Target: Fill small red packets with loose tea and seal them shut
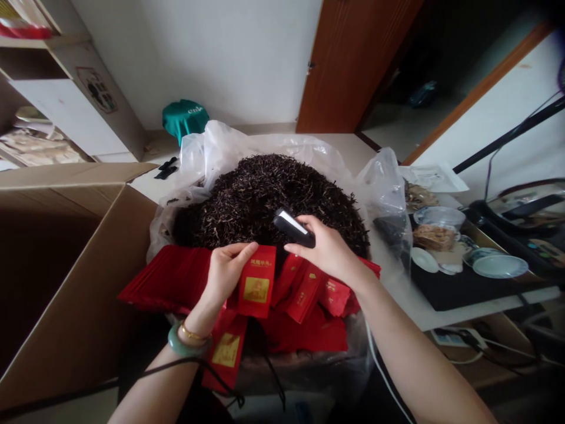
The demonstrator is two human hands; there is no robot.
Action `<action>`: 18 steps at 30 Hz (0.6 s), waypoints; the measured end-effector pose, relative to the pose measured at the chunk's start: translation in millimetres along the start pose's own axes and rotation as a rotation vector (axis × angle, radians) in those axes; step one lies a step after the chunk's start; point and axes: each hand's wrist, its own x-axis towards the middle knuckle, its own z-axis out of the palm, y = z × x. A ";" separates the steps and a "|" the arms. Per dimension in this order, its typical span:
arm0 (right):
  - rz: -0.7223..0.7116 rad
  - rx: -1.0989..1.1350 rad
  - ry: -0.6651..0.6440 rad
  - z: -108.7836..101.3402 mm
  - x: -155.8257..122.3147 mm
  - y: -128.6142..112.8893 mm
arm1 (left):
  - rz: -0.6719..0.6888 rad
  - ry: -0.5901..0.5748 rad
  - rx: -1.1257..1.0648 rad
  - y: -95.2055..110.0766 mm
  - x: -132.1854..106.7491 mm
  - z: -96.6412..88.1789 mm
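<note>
My left hand [226, 272] pinches a small red packet [257, 281] with a gold label, held upright at the near edge of a big heap of dark loose tea leaves [265, 194]. My right hand [325, 250] grips a small black scoop [292, 227] with a pale inner face, its mouth pointing up-left over the tea. The tea sits in a clear plastic bag [220, 147]. Several more red packets [309, 306] lie fanned out below both hands, along the near rim.
An open cardboard box [66, 265] stands at the left. To the right, a low tray table [463, 288] carries small dishes, bowls and a lidded cup. A brown door [353, 59], a green stool [184, 118] and shelves are behind.
</note>
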 end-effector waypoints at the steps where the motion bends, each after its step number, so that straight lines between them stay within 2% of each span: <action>1: 0.017 -0.110 0.033 -5.1 3.2 6.1 | 0.018 0.028 0.069 -0.8 3.9 -4.5; 4: 0.084 -0.381 0.086 -18.9 15.2 29.6 | 0.077 0.054 0.395 -2.3 15.0 -16.6; 7: 0.204 -0.528 0.039 -25.8 25.8 53.2 | 0.101 0.041 0.737 -2.1 22.0 -24.5; 10: 0.269 -0.601 -0.028 -25.0 31.2 68.3 | 0.173 -0.005 0.977 -0.7 24.8 -29.7; 13: 0.283 -0.635 -0.079 -21.1 32.7 74.1 | 0.151 -0.070 1.051 0.0 26.1 -34.4; 18: 0.277 -0.643 -0.089 -17.3 33.1 77.9 | 0.070 -0.097 1.005 -1.5 28.3 -37.9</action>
